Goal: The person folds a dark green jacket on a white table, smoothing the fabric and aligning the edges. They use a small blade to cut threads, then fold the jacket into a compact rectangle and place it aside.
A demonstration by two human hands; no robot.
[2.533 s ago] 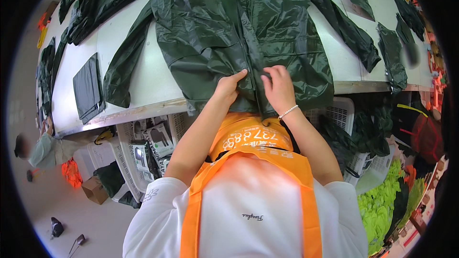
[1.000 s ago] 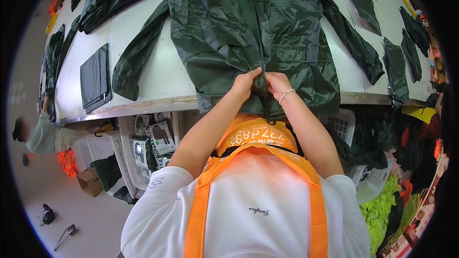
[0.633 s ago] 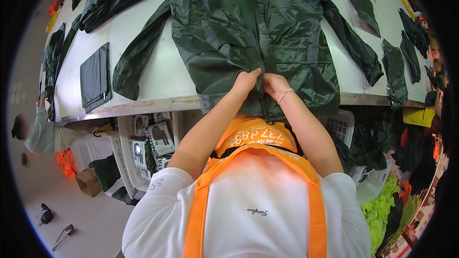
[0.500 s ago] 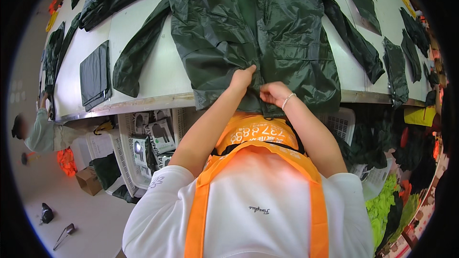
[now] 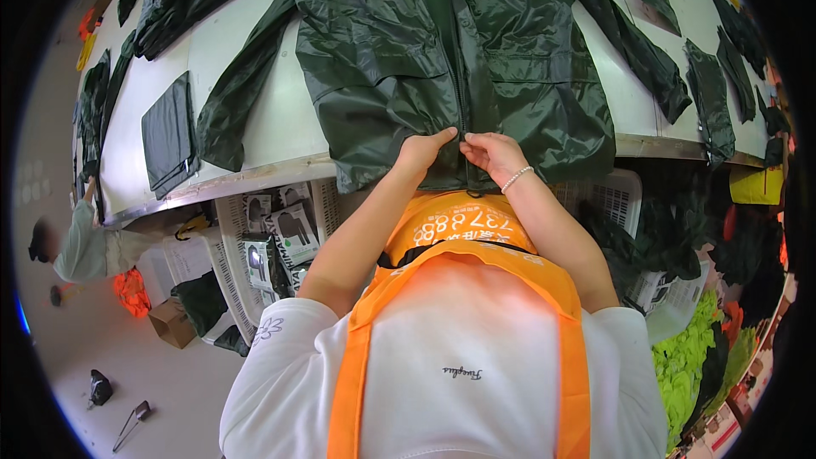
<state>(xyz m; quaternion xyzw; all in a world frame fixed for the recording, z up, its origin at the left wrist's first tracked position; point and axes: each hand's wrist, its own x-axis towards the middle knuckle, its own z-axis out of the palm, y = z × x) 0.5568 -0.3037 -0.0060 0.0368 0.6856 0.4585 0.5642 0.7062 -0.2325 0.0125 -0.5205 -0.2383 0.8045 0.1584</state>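
Observation:
A shiny dark green rain jacket (image 5: 535, 89) lies spread on the white table, its sleeves stretched out to both sides and its hem hanging over the near edge. Down its middle runs a front zipper (image 5: 460, 89). My left hand (image 5: 422, 151) pinches the front edge beside the zipper, low on the jacket. Close to its right, my right hand (image 5: 493, 153) has its fingers closed at the opposite front edge. The fingertips of both hands nearly meet, and the small zipper parts between them are too small to make out.
Folded dark green garments (image 5: 169, 136) lie on the white table (image 5: 280, 127) at left, with more (image 5: 710, 102) at right. Below its edge stand a white basket of packets (image 5: 229, 263) and another basket (image 5: 625, 200). A co-worker (image 5: 81, 242) stands at far left.
My right hand has risen slightly and come closer to my left hand, which has shifted a little down. The jacket's front edges now lie closer together at the hands.

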